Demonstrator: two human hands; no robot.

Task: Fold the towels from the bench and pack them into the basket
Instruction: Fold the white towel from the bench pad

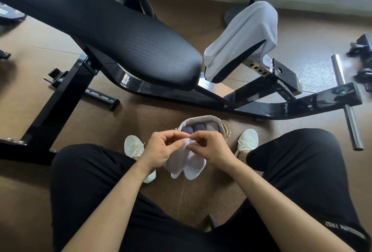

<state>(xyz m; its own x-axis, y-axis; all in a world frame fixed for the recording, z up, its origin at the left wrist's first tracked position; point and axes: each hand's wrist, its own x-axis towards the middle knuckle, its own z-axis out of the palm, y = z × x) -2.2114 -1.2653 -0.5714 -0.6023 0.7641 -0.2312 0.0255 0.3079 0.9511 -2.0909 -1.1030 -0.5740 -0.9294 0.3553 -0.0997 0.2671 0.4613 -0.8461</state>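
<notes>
I am mid-fold on a small white towel (185, 161), held in the air between my knees, just above the floor. My left hand (161, 149) and right hand (211, 151) are close together, fingertips pinching its top edge while the rest hangs down in two lobes. The basket (201, 119) sits on the floor just beyond my hands, between my shoes, with rolled purple and pale towels (198, 128) already packed side by side. Another white towel (243, 36) is draped over the small pad of the surface ahead. Next, I judge, I must finish this fold into a tight bundle and fit it in the basket.
</notes>
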